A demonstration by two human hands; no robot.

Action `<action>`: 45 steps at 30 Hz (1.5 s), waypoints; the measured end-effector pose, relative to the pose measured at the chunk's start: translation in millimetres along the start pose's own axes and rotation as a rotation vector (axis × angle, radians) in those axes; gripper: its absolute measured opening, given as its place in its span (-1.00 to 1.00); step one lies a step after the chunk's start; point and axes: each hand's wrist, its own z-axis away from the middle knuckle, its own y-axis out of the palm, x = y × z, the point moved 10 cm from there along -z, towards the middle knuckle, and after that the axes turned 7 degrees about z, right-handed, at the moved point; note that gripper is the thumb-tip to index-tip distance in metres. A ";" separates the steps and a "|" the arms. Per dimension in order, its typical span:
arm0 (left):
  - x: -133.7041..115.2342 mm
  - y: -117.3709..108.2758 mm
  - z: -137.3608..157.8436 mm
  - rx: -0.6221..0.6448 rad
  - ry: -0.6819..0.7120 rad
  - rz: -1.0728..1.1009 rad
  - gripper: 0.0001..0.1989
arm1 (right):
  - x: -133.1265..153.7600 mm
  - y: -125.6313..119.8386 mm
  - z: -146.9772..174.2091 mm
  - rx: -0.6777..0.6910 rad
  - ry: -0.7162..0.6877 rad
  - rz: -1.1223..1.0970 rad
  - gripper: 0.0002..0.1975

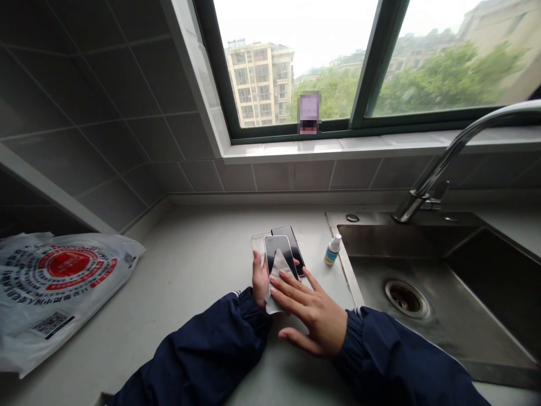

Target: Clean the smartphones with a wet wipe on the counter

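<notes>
My left hand (258, 277) grips a smartphone (275, 242) with a light frame, thumb along its left side and fingertips showing past its right edge. A grey cloth (279, 264) with a zigzag edge lies over the lower part of the screen. My right hand (315, 311) rests flat on that cloth, its fingers stretched out and the thumb apart. Behind the held phone, a second dark phone (288, 232) lies on the counter, partly covered from view. Beside it shows the corner of what looks like a clear phone case (257, 241).
A small spray bottle (332, 251) stands upright at the left rim of the steel sink (456, 237), right of my hands. Over the sink curves a chrome faucet (448, 152). A printed white plastic bag (63, 282) sits on the counter (181, 265) at left.
</notes>
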 end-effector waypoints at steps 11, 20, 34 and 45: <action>15.4 6.5 8.7 0.024 -0.026 0.100 -0.18 | -5.3 -1.1 -1.4 0.015 0.047 0.076 -0.34; 26.2 5.3 14.5 -0.022 -0.080 0.110 -0.19 | -10.2 -3.2 -0.1 -0.016 0.082 0.095 -0.33; 26.6 11.2 15.0 -0.038 -0.093 0.116 -0.22 | -10.9 1.1 -0.2 0.017 0.096 0.086 -0.35; 27.1 12.6 16.1 -0.025 -0.107 0.082 -0.21 | -11.6 0.6 0.3 -0.001 0.098 0.071 -0.35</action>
